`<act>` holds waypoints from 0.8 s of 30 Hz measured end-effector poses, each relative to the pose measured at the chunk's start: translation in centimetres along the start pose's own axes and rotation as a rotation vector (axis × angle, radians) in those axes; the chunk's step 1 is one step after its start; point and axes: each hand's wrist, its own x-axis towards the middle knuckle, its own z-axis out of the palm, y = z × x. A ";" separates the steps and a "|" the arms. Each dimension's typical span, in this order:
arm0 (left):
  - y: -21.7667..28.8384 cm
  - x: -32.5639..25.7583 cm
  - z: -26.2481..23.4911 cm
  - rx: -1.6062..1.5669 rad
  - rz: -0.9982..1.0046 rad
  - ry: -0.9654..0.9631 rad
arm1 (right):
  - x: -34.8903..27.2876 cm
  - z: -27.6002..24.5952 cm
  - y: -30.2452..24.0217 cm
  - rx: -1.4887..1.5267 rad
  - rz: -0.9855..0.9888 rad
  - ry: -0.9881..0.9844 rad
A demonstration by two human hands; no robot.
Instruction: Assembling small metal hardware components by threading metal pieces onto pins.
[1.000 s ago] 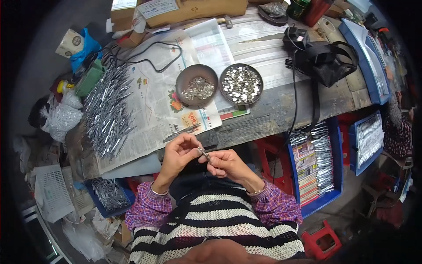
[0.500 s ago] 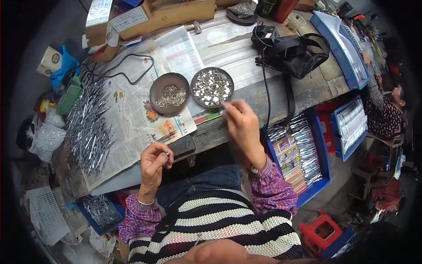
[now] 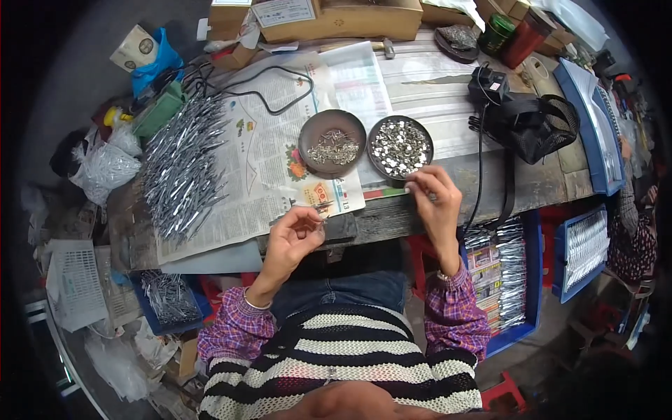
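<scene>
My left hand [image 3: 292, 241] is over the table's front edge, thumb and fingers curled together at the tips. Whatever is between them is too small to name. A few thin, dark pieces [image 3: 320, 207] lie on the newspaper just past those fingertips. My right hand [image 3: 439, 204] is pinched at the near edge of a round dish [image 3: 430, 155] of small silvery discs and bits. What its fingertips hold, if anything, cannot be made out. Left of that dish, and close against it, stands a brown round dish [image 3: 322, 126] with small metal pins.
A heap of slim metal pieces [image 3: 185, 168] covers the newspaper [image 3: 245, 203] on the left. A black mesh bag [image 3: 542, 126] and a hammer [image 3: 388, 49] lie farther back. Blue trays [image 3: 533, 280] of metal pieces stand below right; another blue tray [image 3: 203, 308] is below left.
The view has shifted, so the table appears farther right. My right hand has drawn back slightly from the disc dish, its fingers now pinched. My left hand has come nearer the newspaper's front edge.
</scene>
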 end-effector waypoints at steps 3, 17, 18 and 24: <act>-0.1 -0.1 -0.3 -0.034 -0.004 -0.021 | -1.7 1.4 -2.4 0.314 0.137 -0.112; -0.7 -1.1 -0.5 0.065 -0.027 -0.059 | -7.2 6.7 -5.4 1.103 0.658 -0.330; -0.7 -1.2 -0.5 0.075 -0.012 -0.059 | -7.2 6.7 -5.4 1.127 0.642 -0.316; -0.5 -1.3 -0.2 0.170 -0.004 -0.039 | -7.4 7.0 -5.2 1.130 0.653 -0.298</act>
